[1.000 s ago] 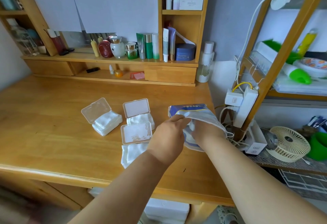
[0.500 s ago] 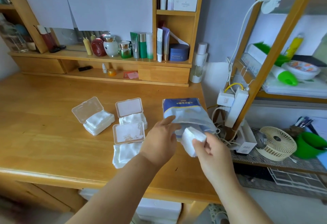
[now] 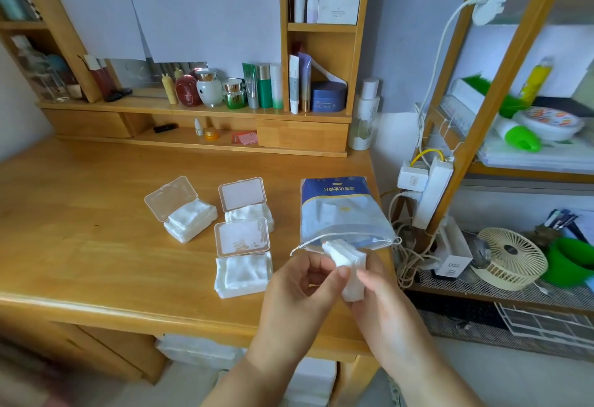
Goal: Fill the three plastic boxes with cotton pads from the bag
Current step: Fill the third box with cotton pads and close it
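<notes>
1. My wooden tabletop (image 3: 96,239) carries all the items.
2. Three clear plastic boxes stand on it, lids raised, each packed with white cotton pads: the left box (image 3: 189,220), the rear box (image 3: 249,213) and the front box (image 3: 242,273).
3. The rear and front boxes sit just beside each other; the left box stands apart.
4. The blue bag (image 3: 337,210) lies flat, right of the boxes, mouth toward me.

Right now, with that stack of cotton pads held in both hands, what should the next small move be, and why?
Probably carry the stack of cotton pads, pinched between left hand and right hand, leftward to an open box, perhaps the nearest box. The stack is already clear of the bag, and all three lids stand open, though each box already looks well filled.
</notes>
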A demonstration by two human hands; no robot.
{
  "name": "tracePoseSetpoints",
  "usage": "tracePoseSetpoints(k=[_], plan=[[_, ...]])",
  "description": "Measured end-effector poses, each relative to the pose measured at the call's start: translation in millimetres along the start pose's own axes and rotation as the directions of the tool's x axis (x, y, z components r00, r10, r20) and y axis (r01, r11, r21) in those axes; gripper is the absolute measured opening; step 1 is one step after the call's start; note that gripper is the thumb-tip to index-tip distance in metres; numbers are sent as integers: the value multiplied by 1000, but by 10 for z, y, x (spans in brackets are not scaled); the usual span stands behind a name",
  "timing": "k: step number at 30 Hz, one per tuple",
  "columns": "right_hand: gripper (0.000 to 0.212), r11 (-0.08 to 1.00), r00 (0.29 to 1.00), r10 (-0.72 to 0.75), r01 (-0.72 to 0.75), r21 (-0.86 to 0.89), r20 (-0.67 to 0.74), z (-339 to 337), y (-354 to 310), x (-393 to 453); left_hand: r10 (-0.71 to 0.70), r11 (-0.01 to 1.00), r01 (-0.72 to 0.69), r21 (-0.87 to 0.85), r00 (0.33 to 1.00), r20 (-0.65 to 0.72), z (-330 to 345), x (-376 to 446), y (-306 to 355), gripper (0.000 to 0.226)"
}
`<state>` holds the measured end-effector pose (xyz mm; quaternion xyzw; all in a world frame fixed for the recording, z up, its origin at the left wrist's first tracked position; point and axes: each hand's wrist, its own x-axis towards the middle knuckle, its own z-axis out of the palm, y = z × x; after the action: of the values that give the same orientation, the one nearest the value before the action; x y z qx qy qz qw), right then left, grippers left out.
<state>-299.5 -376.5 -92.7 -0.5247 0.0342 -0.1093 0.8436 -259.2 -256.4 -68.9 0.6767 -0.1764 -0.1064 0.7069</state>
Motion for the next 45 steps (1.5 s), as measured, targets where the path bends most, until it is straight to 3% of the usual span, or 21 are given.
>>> tracePoseSetpoints(k=[3, 8, 11, 14, 18, 23, 26, 30, 36, 40, 43, 45], plan=[[42, 999, 1000, -8, 9, -51, 28, -17, -5, -15, 16, 1000, -16, -15, 1000, 4, -45, -31, 35, 36], [30, 976, 998, -29, 40, -214, 58, -23, -21, -37, 60, 997, -59, -57, 998, 6, -75, -71, 69, 21], [33, 959, 995, -32, 56, -278, 93, -3, -29, -51, 73, 997, -74, -29, 997, -9, -98, -82, 54, 11], [32, 945, 995, -54, 78, -317, 83, 0, -29, -52, 96, 995, -96, -7, 995, 6, -98, -97, 43, 20], [29, 939, 995, -67, 90, -331, 80, -14, -15, -59, 92, 996, -92, 9, 995, -30, -104, -100, 29, 7], [38, 960, 997, -34, 50, -275, 64, -13, -16, -54, 123, 991, -121, 52, 992, -37, -91, -120, 42, 11], [48, 927, 996, -76, 84, -365, 36, 40, -7, -70, 126, 989, -122, 78, 991, -44, -72, -130, 25, 14], [43, 934, 993, -100, 72, -349, -64, 73, -9, -74, 82, 996, -80, 33, 995, -65, -47, -130, 18, 15], [39, 900, 992, -121, 130, -417, 47, 125, -46, -102, 130, 983, -114, 146, 987, -100, -36, -124, -39, 17], [32, 911, 995, -72, 91, -402, 64, 110, -27, -127, 108, 980, -89, 176, 989, -104, -77, -122, -85, 19], [25, 911, 999, -23, 10, -412, -25, 23, 19, -82, 47, 992, -30, 126, 990, -134, -123, -145, -121, 19], [15, 831, 983, -124, 27, -555, -137, -78, 12, -35, 6, 996, 10, 84, 982, -186, -189, -151, -145, 18]])
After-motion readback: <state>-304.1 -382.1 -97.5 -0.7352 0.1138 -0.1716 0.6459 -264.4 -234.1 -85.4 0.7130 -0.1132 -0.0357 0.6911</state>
